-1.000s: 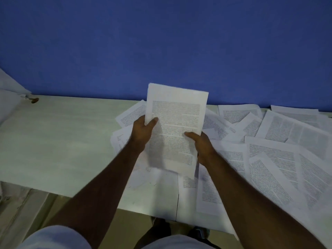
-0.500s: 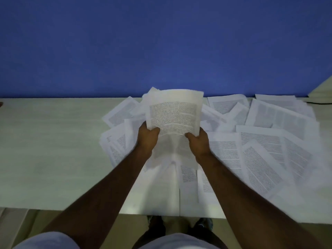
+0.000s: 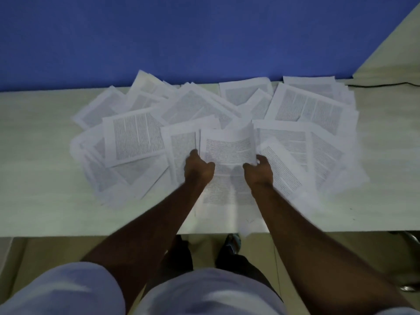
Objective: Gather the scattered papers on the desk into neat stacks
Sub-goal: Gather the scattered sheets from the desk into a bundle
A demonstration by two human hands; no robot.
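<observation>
Item: our left hand [image 3: 199,168] and right hand [image 3: 259,170] each grip a side of the bowed sheets [image 3: 227,147]. Risk: we could let loose pages slip back among the scattered papers [image 3: 304,110].

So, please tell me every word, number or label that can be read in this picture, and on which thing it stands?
None can be read.
Held sheets, gripped by left hand and right hand: printed lines, too blurred to read.
Scattered papers on the desk: blocks of text, too small and blurred.
Small mark near the desk's front edge: illegible.
</observation>
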